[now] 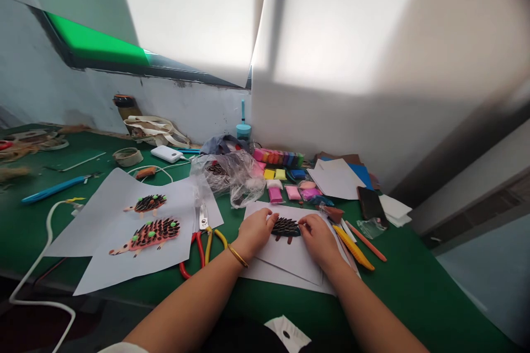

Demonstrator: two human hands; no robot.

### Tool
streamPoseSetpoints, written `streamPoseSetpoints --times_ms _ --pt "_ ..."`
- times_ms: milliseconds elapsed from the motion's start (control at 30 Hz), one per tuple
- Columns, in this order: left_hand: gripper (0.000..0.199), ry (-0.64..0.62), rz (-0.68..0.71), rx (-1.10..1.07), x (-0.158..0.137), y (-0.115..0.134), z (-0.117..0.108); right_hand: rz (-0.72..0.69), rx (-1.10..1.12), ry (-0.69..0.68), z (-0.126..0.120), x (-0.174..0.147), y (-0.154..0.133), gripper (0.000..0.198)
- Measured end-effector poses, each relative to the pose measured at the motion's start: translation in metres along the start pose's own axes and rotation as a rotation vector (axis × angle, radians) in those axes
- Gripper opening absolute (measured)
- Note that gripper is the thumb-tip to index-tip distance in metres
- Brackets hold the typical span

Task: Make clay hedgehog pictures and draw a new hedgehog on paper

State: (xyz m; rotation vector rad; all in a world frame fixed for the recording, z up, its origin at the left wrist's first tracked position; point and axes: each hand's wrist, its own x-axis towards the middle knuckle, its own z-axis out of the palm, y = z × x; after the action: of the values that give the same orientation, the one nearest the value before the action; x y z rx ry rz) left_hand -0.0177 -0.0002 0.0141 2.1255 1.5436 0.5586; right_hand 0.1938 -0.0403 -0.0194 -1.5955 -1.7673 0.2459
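Green tabletop (418, 281); at lower centre, left hand (257, 231) and right hand (321, 240) flank a spiked figure (285, 226), their grips impossible to tell; shaping appears underway, next calling for a light touch.

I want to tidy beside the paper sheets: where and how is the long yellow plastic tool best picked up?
Probably by the near end of the long yellow plastic tool, coming from the near right. That end points out over the green tabletop, while its far end lies close to the white paper sheets and the right hand.
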Motion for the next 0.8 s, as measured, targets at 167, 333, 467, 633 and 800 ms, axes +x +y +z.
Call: streamPoseSetpoints --times_ms 167,333,467,633,800 --pt "0.043 0.002 0.006 0.009 -0.0003 0.0 0.0003 -0.022 -0.051 -0.017 0.0003 0.0027 -0.0043 0.014" --pt "0.043 0.007 0.009 0.026 -0.0003 -0.0001 0.0012 -0.047 -0.123 -0.025 0.0022 0.0033 -0.008 0.016" --pt "0.041 0.011 0.008 0.028 0.0007 -0.0008 0.0027 -0.017 -0.164 -0.047 0.0032 0.0048 -0.0074 0.016" --pt "0.041 0.022 0.011 0.011 0.0019 -0.002 0.0041 0.009 -0.183 -0.074 0.0037 0.0064 -0.005 0.017" --pt "0.041 0.021 0.014 -0.011 0.0019 -0.0022 0.0043 0.011 -0.175 -0.073 0.0044 0.0071 -0.0036 0.016"
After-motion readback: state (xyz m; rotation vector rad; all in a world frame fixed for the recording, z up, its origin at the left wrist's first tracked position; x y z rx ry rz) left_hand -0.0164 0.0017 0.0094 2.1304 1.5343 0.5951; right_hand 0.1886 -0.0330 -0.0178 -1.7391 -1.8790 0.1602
